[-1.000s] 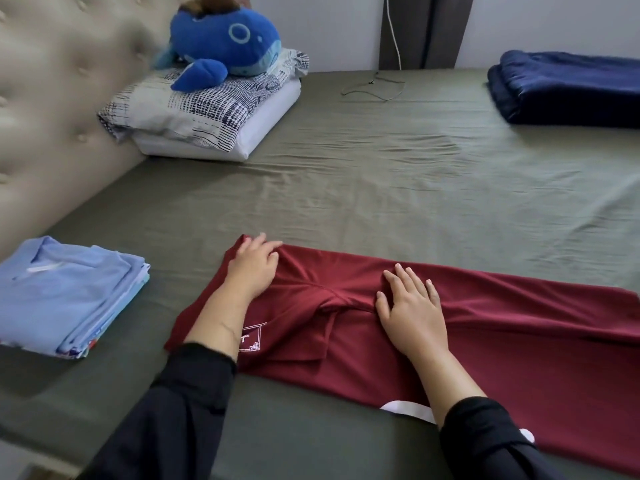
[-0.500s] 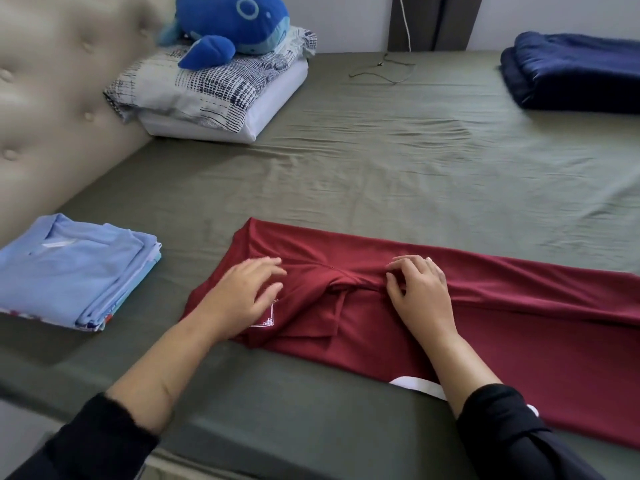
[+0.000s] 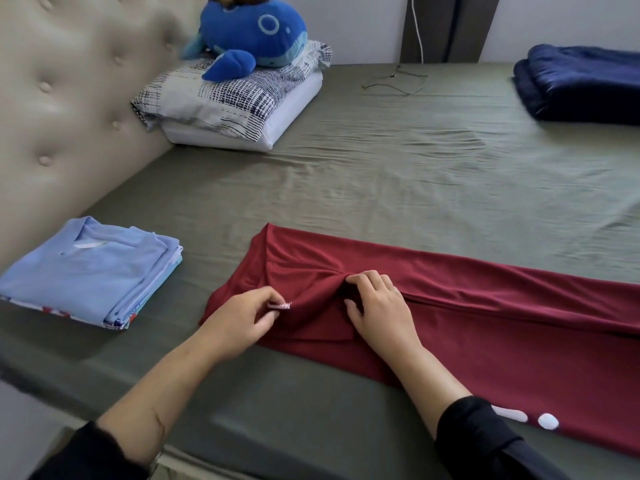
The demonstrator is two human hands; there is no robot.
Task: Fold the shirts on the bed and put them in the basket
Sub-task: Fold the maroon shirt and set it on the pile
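Red shirt [image 3: 450, 327] lying as a long folded strip along near edge of bed [image 3: 398, 188], collar end bunched; left hand [image 3: 239, 323] pinching fabric by the small label, right hand [image 3: 377, 306] curled into the bunched folds at the middle. Folded blue shirts [image 3: 90, 271] stacked well apart at left, basket out of view. Risk: tugging the bunch could undo the side folds, or drag the near edge off the bed.

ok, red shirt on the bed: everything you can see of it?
The red shirt is dark red, thin knit by its look, folded into a long band along the near edge of the bed. White print shows at its near hem. The left hand pinches fabric at the left end; the right hand grips a bunched fold mid-band.
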